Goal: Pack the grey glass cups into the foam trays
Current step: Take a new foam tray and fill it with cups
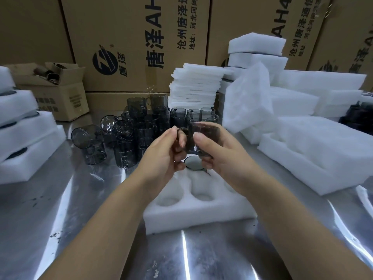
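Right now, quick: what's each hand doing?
Left hand: closed, pinching the handle of the grey glass cup.
Right hand: closed, gripping the same cup's body.

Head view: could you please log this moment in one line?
left hand pinches held cup handle | right hand grips held cup | foam tray below, one seated cup

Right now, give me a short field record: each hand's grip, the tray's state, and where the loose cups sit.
left hand: pinches handle of the held cup
right hand: grips its body
foam tray: below the hands, on the table
seated cup: one, in a back pocket; two near pockets empty
loose cups: clustered behind tray, some on their sides
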